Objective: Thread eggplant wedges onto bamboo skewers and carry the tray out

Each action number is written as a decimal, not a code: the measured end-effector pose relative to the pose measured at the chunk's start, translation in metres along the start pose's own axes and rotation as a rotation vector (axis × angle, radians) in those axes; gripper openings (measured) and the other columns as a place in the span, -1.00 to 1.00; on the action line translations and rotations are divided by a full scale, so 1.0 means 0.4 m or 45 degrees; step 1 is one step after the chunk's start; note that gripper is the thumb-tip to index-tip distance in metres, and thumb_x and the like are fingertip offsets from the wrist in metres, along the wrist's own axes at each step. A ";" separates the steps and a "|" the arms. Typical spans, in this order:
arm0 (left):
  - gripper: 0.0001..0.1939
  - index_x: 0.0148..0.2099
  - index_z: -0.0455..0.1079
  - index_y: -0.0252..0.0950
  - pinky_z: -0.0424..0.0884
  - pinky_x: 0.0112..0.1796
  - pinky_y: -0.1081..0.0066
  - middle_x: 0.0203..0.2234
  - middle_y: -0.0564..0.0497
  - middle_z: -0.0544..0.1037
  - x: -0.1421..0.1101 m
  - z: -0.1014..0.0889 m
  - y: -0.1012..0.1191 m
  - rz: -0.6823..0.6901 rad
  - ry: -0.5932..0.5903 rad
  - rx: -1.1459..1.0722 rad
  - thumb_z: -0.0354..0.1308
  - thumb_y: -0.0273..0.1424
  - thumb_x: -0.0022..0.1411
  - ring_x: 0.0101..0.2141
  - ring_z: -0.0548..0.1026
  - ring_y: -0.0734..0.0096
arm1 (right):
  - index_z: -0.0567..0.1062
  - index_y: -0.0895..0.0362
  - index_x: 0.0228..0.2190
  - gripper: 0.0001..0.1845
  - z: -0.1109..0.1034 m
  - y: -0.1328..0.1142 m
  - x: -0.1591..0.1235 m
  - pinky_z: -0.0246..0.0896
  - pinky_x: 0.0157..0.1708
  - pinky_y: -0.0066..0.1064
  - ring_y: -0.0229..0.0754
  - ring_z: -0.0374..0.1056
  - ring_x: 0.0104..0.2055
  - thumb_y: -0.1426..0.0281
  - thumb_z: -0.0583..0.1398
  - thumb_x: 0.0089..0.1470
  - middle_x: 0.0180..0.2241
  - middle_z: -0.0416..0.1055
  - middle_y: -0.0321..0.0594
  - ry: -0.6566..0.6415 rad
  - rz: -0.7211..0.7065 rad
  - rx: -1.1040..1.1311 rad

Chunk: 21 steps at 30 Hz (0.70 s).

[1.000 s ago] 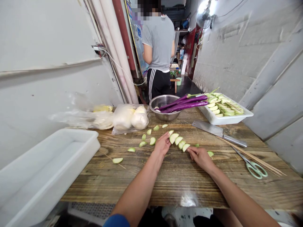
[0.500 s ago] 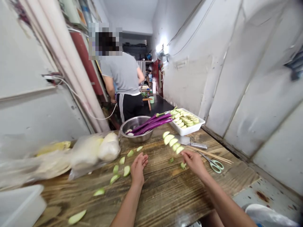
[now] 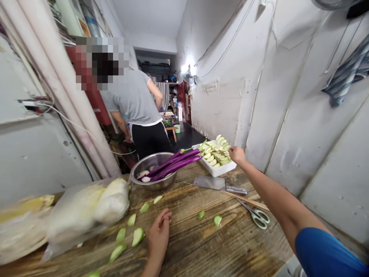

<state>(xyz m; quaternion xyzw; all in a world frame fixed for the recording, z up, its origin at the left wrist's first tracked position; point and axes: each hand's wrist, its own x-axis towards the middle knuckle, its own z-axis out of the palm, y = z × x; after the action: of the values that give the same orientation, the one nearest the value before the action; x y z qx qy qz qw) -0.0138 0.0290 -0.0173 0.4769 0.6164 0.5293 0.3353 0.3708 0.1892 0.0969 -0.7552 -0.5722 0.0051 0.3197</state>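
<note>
My right hand (image 3: 237, 154) is closed on the end of a skewer of pale green vegetable slices (image 3: 221, 141), held over the far right part of a white tray (image 3: 220, 171). Similar skewered half-round slices (image 3: 213, 157) fill that tray. The skewer's stick is mostly hidden behind the fingers and slices. Low over the wooden table (image 3: 184, 246), my left hand (image 3: 159, 232) is empty, its fingers loosely bent and not gripping. Just left of it lie loose green slices, the nearest being a thick cut piece (image 3: 138, 236). Two small green scraps (image 3: 218, 220) lie between the hands.
A steel bowl (image 3: 154, 186) holds long purple eggplants (image 3: 175, 166). A cleaver (image 3: 209, 182), bare wooden skewers (image 3: 250, 202) and scissors (image 3: 260, 219) lie at right. Plastic-bagged food (image 3: 86, 211) sits at left. Beyond the table a person in a grey shirt (image 3: 131, 98) stands turned away.
My right hand has carried the skewer of slices forward and right, from above the table to over the tray. My left hand stays low beside the loose slices. The view has shifted right.
</note>
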 end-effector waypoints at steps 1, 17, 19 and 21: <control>-0.57 -0.10 0.41 -0.27 0.43 -0.19 0.29 -0.28 -0.09 0.57 -0.001 -0.001 -0.001 0.005 -0.006 0.025 0.17 -0.20 -0.04 -0.30 0.54 0.24 | 0.50 0.24 -0.33 -0.74 0.017 -0.013 0.019 0.19 -0.24 -0.40 -0.17 0.37 -0.23 0.39 0.05 0.14 -0.30 0.48 -0.11 -0.022 -0.017 -0.006; -0.59 -0.11 0.43 -0.26 0.46 -0.21 0.32 -0.30 -0.03 0.58 -0.007 -0.003 -0.023 0.206 -0.025 0.330 0.05 -0.16 0.05 -0.28 0.54 0.28 | 0.38 0.21 -0.13 -0.70 0.125 -0.074 0.147 0.27 -0.16 -0.23 -0.19 0.32 -0.15 0.29 0.10 0.14 -0.12 0.34 -0.13 -0.266 0.014 -0.337; -0.61 -0.12 0.43 -0.26 0.46 -0.21 0.32 -0.30 -0.03 0.58 -0.003 -0.001 -0.025 0.223 -0.028 0.335 0.05 -0.18 0.06 -0.28 0.54 0.29 | 0.39 0.20 -0.16 -0.69 0.083 -0.078 0.140 0.28 -0.20 -0.24 -0.21 0.33 -0.18 0.26 0.10 0.13 -0.16 0.37 -0.16 -0.278 0.004 -0.393; -0.61 -0.11 0.43 -0.27 0.46 -0.21 0.31 -0.31 -0.04 0.59 -0.003 0.004 -0.023 0.231 -0.021 0.331 0.04 -0.20 0.06 -0.28 0.54 0.29 | 0.41 0.24 -0.20 -0.68 0.033 -0.083 0.118 0.27 -0.22 -0.27 -0.19 0.35 -0.20 0.25 0.07 0.15 -0.20 0.39 -0.12 -0.269 -0.037 -0.443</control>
<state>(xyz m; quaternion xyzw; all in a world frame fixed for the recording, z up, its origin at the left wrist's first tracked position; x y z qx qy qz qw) -0.0139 0.0284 -0.0265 0.5744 0.6313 0.4693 0.2267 0.3534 0.2413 0.1195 -0.7860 -0.6056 -0.0194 0.1226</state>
